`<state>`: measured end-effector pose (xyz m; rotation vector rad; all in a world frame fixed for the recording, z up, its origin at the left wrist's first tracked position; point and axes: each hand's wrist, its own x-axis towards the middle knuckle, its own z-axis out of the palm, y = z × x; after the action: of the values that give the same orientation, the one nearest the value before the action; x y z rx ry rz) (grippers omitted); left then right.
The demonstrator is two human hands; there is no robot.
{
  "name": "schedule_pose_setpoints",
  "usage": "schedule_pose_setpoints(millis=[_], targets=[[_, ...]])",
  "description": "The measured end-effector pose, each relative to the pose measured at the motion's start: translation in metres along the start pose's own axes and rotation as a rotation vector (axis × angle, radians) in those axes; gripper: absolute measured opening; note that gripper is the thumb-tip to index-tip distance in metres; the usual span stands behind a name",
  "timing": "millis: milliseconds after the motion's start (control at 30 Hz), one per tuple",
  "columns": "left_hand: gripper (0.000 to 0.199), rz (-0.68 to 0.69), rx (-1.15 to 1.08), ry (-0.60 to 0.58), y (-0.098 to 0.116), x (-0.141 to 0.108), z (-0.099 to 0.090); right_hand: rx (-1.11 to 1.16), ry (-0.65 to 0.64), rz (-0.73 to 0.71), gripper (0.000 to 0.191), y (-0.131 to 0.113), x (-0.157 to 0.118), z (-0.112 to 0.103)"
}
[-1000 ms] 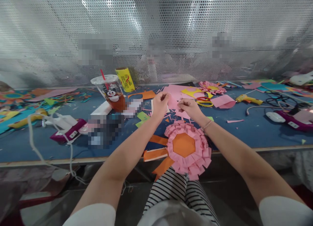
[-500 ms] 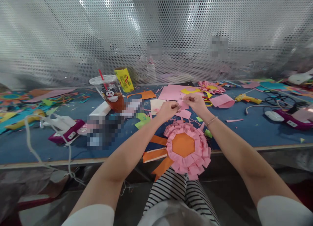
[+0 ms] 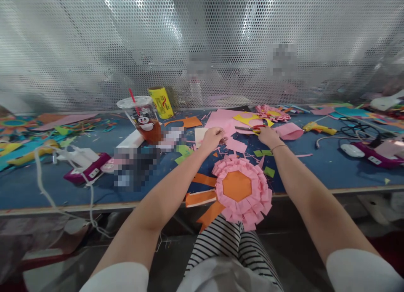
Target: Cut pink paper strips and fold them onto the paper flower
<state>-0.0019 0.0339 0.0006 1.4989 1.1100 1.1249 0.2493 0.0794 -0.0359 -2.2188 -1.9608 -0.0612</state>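
My left hand (image 3: 213,138) is closed in a pinch above the table, at the edge of a small piece of pink paper (image 3: 226,129) that blends with the larger pink sheet (image 3: 217,117) behind it. To its right, my right hand (image 3: 268,137) grips the red and yellow handles of a pair of scissors (image 3: 244,128), whose blades point left. A large pink paper rosette (image 3: 237,214) with an orange hexagonal centre and orange ribbon tails (image 3: 202,198) lies at the table's front edge, partly overhanging it above my lap.
Pink, green and yellow paper scraps (image 3: 236,145) surround the hands. A lidded drink cup (image 3: 147,126) stands left of a yellow glue gun (image 3: 320,128). Purple power strips (image 3: 90,169) with cables lie at both sides. A perforated metal panel (image 3: 202,43) rises behind the table.
My hands have parted: the left moved slightly left, the right moved right and down onto the scissors, which lay on the table before. The rosette stays in place.
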Motion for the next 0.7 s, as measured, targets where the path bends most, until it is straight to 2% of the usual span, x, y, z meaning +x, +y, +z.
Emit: schedule_pose_setpoints(millis=[133, 300, 700], targets=[[0.014, -0.029, -0.068, -0.01, 0.001, 0.0, 0.0, -0.039, 0.052, 0.07, 0.04, -0.003, 0.001, -0.002], [0.011, 0.038, -0.002, 0.031, 0.0, 0.001, 0.002, -0.06, -0.072, 0.046, 0.052, 0.002, 0.0, -0.011], [0.012, 0.112, 0.188, 0.079, -0.007, 0.005, -0.002, -0.081, -0.206, 0.008, 0.049, 0.002, -0.007, -0.019]])
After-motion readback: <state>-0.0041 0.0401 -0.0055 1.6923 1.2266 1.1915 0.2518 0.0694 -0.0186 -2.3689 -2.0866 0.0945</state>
